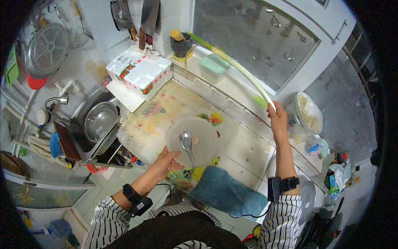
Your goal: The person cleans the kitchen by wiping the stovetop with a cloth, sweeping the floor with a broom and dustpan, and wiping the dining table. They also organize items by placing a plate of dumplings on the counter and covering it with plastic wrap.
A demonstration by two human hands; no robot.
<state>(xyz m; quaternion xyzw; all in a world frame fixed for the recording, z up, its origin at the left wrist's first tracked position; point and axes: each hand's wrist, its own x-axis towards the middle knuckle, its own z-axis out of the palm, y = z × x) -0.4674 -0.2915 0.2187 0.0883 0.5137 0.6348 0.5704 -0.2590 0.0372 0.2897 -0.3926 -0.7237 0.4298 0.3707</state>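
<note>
My left hand (167, 163) grips the near left edge of a translucent plastic bowl (206, 144), thumb at the rim. A metal spoon (186, 140) rests inside it, its handle towards me. Beside the spoon lies a small pale bit I cannot make out. My right hand (278, 121), further right, is closed around the white root end of a long scallion (245, 74). Its stalk arches up and left over the window ledge, the green tip near a dark mortar (181, 46). A blue-grey cloth (227, 190) hangs over the counter's near edge.
A white foam box (140, 71) stands at the counter's back left, beneath hanging cleavers (149, 18). The sink (90, 102) at left holds a metal basin (104, 121). A pale green-lidded container (215, 63) sits on the ledge (239, 96). A large bowl (309, 112) is at right.
</note>
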